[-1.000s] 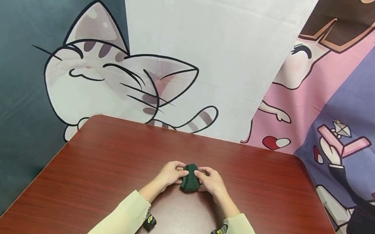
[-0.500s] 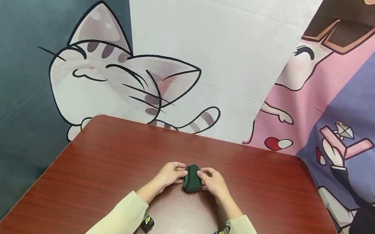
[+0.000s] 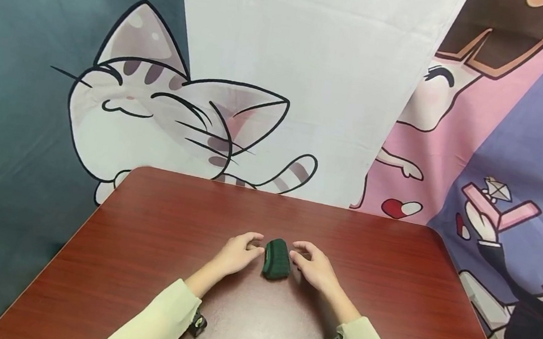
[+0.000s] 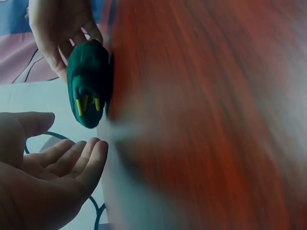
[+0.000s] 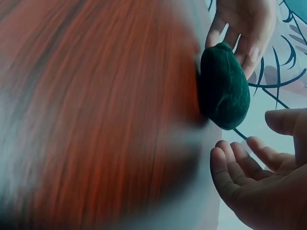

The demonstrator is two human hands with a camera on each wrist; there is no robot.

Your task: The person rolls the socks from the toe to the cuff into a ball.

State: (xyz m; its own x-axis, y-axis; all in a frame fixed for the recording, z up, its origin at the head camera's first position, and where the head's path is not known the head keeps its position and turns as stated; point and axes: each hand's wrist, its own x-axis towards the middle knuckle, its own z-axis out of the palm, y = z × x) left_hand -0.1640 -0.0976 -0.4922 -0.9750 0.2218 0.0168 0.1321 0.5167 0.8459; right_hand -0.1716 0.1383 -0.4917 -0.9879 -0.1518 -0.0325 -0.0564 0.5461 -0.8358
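A dark green bundle of folded, ribbed cloth (image 3: pixel 277 259), which looks like a rolled-up pair of socks, lies on the table between the two hands. Small yellow marks show on its end in the left wrist view. My left hand (image 3: pixel 236 253) is just left of the cloth bundle, with a gap between them and its fingers loosely bent. To the right, my right hand (image 3: pixel 316 267) is likewise apart from the bundle, thumb and fingers spread. Both wrist views show bare palms, the left hand (image 4: pixel 53 177) and the right hand (image 5: pixel 261 182), holding nothing.
The reddish-brown wooden table (image 3: pixel 166 224) has rounded far corners. A cloth backdrop (image 3: pixel 287 51) with a cartoon cat and figures hangs behind its far edge. Small black cameras (image 3: pixel 198 325) are strapped at the wrists by the pale sleeves (image 3: pixel 154 320).
Both hands held the green cloth bundle by its sides earlier. They have let go and drawn apart, left hand leftward and right hand rightward, while the bundle stays on the table.
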